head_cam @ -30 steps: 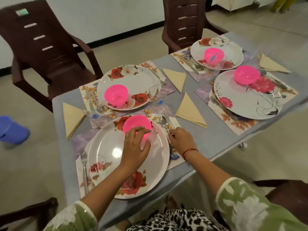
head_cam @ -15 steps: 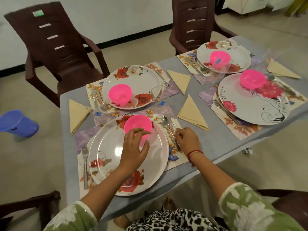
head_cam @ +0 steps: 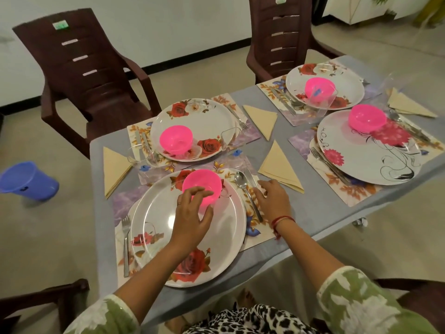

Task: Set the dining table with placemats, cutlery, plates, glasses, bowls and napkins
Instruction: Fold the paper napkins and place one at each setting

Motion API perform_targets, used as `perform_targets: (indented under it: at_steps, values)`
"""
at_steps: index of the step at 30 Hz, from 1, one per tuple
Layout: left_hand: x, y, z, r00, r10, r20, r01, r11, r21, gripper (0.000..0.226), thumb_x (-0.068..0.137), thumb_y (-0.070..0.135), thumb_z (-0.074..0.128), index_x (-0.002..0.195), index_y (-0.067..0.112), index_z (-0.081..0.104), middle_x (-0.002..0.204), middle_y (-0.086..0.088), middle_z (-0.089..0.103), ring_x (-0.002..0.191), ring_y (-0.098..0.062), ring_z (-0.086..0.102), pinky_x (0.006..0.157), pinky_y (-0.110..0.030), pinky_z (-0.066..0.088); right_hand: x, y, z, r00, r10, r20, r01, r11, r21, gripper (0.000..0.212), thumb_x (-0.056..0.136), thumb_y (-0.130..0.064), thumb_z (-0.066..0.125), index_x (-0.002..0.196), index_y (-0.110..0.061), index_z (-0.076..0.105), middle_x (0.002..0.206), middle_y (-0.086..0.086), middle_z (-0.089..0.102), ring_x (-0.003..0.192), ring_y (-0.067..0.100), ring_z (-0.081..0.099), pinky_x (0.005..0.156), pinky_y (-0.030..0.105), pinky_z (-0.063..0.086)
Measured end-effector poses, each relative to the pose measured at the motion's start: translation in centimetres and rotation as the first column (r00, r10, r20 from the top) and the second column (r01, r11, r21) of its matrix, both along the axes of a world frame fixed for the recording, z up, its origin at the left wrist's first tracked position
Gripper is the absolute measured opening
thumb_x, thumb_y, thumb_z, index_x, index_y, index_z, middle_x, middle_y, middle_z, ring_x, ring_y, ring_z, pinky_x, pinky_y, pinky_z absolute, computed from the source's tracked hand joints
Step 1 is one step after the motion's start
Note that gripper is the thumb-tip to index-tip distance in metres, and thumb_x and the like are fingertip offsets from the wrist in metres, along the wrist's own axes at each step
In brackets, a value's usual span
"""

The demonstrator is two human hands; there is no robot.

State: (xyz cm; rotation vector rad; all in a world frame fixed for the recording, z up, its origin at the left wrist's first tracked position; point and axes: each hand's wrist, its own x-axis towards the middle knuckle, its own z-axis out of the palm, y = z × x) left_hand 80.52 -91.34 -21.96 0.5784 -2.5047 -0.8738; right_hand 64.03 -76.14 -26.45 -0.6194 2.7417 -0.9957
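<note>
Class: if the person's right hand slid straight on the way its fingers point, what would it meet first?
Most likely the knife lying beside the spoon, just ahead of the fingers of the right hand; they may already touch it.

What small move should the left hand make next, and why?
Probably release the pink bowl: it already sits upright on the far part of the nearest plate, and the left hand merely curls round its near side.
</note>
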Motion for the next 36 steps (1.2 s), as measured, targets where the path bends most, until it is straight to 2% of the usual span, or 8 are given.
perform_targets:
  at_steps: [4,9,15,26,29,32,34,36]
  values:
    - [-1.1,-1.4,1.2,0.999,0.024,-0.049,-0.023,1.000,0.006,0.038,0.085,0.033,0.047,0.114,0.014,0.063,0.119,-0.006,0.051,0.111,-0.004,0.036,0.093,-0.024,0.033,-2.2,-2.8,3.8,0.999,0.036,0.010,-0.031,0.942,-0.334,0.054,0.083,-0.028,0.071,0.132,-0.014,0.051,0.120,0.009,0.051,0.110,0.024,0.053,0.092,0.035,0.047]
    - [-1.8,-2.8,2.5,0.992,0.087,-0.087,-0.086,0.996,0.009,0.037,0.085,0.032,0.047,0.115,0.016,0.062,0.116,-0.001,0.048,0.109,-0.013,0.042,0.094,-0.031,0.037,-7.2,-7.0,7.5,0.934,0.358,-0.019,-0.358,0.930,-0.087,0.108,0.067,-0.029,0.084,0.150,-0.025,0.014,0.155,0.007,0.015,0.143,0.026,0.016,0.115,0.043,0.023]
    - [-0.4,-3.0,2.2,0.985,0.131,-0.110,-0.132,0.991,-0.006,0.038,0.084,0.030,0.047,0.114,0.014,0.063,0.113,0.005,0.048,0.111,-0.012,0.042,0.094,-0.032,0.037,-10.6,-9.5,8.7,0.780,0.625,-0.039,-0.606,0.769,0.206,0.079,0.074,-0.008,0.077,0.142,-0.017,0.037,0.149,0.008,0.033,0.136,0.022,0.033,0.110,0.025,0.023]
    - [0.2,-2.7,1.7,0.985,0.173,-0.022,-0.173,0.985,0.006,0.037,0.084,0.029,0.051,0.114,0.011,0.063,0.118,-0.008,0.055,0.114,-0.025,0.048,0.096,-0.034,0.037,-11.4,-10.3,8.4,0.772,0.634,-0.042,-0.628,0.771,0.108,0.084,0.070,-0.006,0.080,0.142,-0.019,0.037,0.144,0.004,0.044,0.131,0.023,0.043,0.112,0.035,0.030]
    - [-0.2,-2.3,1.9,0.988,0.156,-0.015,-0.156,0.988,0.010,0.040,0.083,0.032,0.047,0.114,0.012,0.063,0.120,-0.007,0.055,0.116,-0.022,0.046,0.097,-0.031,0.033,-11.4,-8.8,8.8,0.834,0.552,0.004,-0.550,0.831,-0.083,0.101,0.068,-0.014,0.083,0.149,-0.023,0.022,0.152,0.005,0.031,0.137,0.021,0.032,0.113,0.036,0.031]
    - [-0.6,-1.7,2.1,0.989,0.146,-0.018,-0.145,0.988,0.050,0.038,0.084,0.031,0.049,0.114,0.012,0.062,0.120,-0.007,0.053,0.116,-0.021,0.045,0.097,-0.032,0.035,-10.7,-5.0,7.6,0.969,0.245,0.020,-0.213,0.877,-0.431,0.089,0.073,-0.022,0.080,0.145,-0.024,0.027,0.145,0.007,0.032,0.128,0.020,0.039,0.105,0.031,0.038]
    - [-1.0,-1.2,2.3,0.993,0.118,-0.021,-0.117,0.991,0.065,0.038,0.085,0.032,0.049,0.114,0.012,0.062,0.121,-0.008,0.052,0.115,-0.021,0.044,0.096,-0.032,0.036,-10.3,-1.5,5.5,0.999,0.023,0.023,-0.011,0.909,-0.417,0.065,0.081,-0.015,0.073,0.138,-0.018,0.040,0.135,0.011,0.039,0.119,0.022,0.047,0.100,0.033,0.043]
    - [-1.4,-0.8,2.4,0.996,0.092,-0.022,-0.090,0.993,0.074,0.034,0.086,0.027,0.053,0.114,0.012,0.062,0.120,-0.009,0.051,0.114,-0.019,0.044,0.094,-0.029,0.035,-10.6,1.5,3.2,0.991,-0.131,0.033,0.135,0.976,-0.173,0.052,0.085,-0.016,0.067,0.133,-0.011,0.047,0.133,0.016,0.043,0.119,0.031,0.048,0.101,0.039,0.039]
